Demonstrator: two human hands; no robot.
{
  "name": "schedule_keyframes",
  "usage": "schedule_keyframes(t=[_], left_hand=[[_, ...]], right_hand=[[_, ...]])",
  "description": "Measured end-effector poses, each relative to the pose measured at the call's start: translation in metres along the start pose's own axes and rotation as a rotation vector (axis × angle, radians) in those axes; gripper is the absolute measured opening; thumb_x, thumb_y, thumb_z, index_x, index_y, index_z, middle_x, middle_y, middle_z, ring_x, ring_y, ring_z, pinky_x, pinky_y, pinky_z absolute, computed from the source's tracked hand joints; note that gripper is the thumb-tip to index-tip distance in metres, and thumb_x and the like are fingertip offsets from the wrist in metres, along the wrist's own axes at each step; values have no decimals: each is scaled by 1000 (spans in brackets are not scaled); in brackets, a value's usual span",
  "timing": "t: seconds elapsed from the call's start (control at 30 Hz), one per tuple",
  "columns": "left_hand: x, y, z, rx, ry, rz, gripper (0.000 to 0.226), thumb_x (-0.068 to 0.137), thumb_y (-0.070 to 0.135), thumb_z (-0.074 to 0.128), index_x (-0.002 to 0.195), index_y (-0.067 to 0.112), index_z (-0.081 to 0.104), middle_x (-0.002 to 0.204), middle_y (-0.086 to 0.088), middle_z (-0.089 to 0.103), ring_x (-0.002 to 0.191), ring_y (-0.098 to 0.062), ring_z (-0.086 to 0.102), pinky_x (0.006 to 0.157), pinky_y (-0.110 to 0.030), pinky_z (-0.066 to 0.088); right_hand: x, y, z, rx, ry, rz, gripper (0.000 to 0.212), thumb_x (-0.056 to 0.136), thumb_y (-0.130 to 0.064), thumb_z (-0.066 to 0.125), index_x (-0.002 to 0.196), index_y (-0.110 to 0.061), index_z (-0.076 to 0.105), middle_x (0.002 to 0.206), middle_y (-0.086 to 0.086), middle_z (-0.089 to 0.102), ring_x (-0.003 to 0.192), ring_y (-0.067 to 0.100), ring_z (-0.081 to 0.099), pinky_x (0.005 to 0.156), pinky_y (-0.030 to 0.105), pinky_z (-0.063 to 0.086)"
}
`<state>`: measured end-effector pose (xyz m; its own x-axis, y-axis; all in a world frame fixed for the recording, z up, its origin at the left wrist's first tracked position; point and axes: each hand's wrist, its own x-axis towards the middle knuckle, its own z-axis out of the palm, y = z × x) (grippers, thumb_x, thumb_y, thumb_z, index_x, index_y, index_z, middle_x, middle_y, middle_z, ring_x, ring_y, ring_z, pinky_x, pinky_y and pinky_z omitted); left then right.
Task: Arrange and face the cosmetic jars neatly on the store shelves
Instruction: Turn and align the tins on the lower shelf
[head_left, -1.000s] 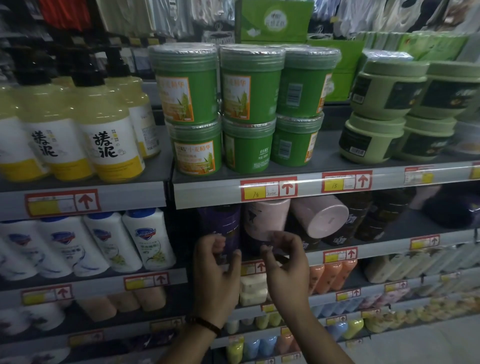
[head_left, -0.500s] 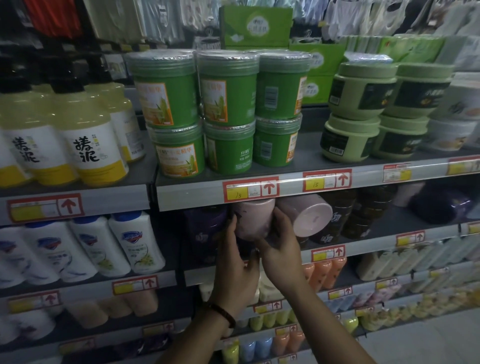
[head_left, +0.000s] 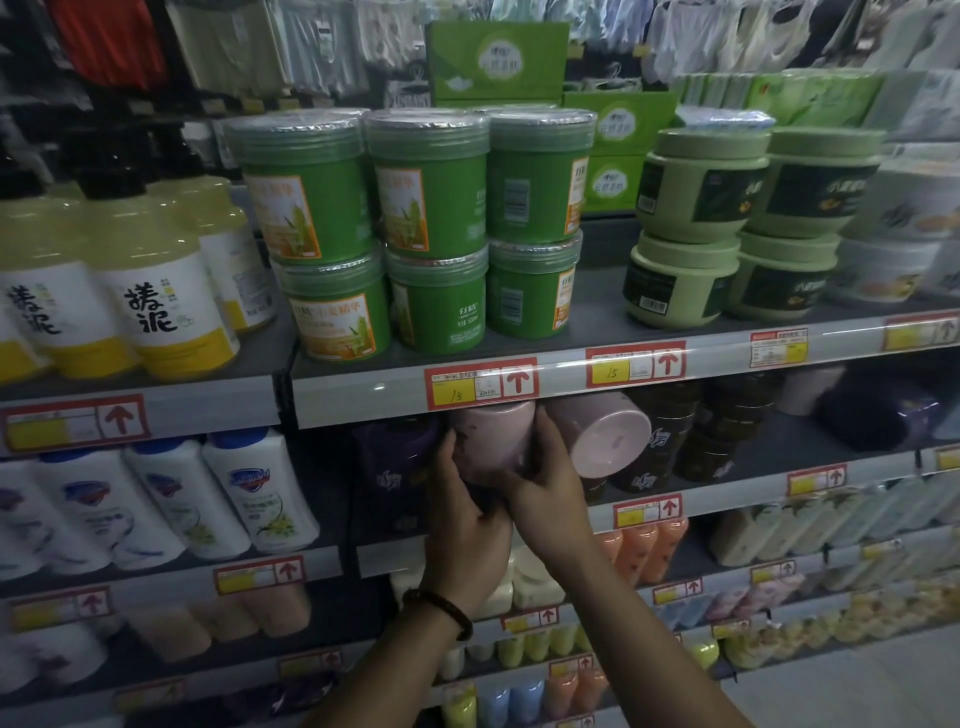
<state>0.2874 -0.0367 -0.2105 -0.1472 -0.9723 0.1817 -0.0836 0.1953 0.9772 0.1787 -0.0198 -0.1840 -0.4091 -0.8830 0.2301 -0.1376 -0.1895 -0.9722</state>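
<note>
The pink cosmetic jar (head_left: 493, 439) sits in the second shelf bay, directly below the red-and-yellow price tag (head_left: 480, 384) on the upper shelf rail (head_left: 363, 397). Both hands hold it. The left hand (head_left: 465, 514) grips the jar's left side, with its fingers (head_left: 449, 460) curled against the wall. The right hand (head_left: 545, 499) grips the right side, with its fingers (head_left: 545, 441) wrapped round the wall up to the rim. The hands hide the jar's base, so contact with the shelf cannot be confirmed.

A second pink jar (head_left: 605, 436) lies tipped on its side just to the right, its round end facing outward and touching the right hand. A dark purple jar (head_left: 395, 462) stands just to the left. Dark brown jars (head_left: 675, 441) stand further right on the same shelf.

On the shelf above, green jars (head_left: 431, 208) stand stacked two high in three columns. Pale green tubs (head_left: 701, 208) are stacked to their right, and yellow bottles (head_left: 156, 296) stand to their left. A dark beaded bracelet (head_left: 441, 613) circles the left wrist.
</note>
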Motion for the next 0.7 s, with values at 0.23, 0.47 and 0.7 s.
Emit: schedule_keyframes(t=[0.23,0.47,0.7], left_hand=[[5,2,1,-44,-7,-14,95,76,45,66,161,50,25,163,9,41,149,-10,44,116,-48,49],[4,5,4,-56,13,-34,80,85,28,68,156,48,36,153,13,53,138,-8,55,107,-39,55],[6,10,5,-92,41,-62,84,78,28,73,151,54,41,148,15,60,136,-9,58,108,-47,55]], right_hand=[[8,3,1,96,10,93,79,78,13,79,146,-23,59,130,-8,75,118,11,72,100,47,63],[9,-2,1,164,0,144,80,79,9,83,146,-21,53,126,-9,70,113,11,72,94,38,65],[7,-8,1,216,-38,165,81,82,11,78,149,-31,57,122,-12,77,109,10,75,89,34,66]])
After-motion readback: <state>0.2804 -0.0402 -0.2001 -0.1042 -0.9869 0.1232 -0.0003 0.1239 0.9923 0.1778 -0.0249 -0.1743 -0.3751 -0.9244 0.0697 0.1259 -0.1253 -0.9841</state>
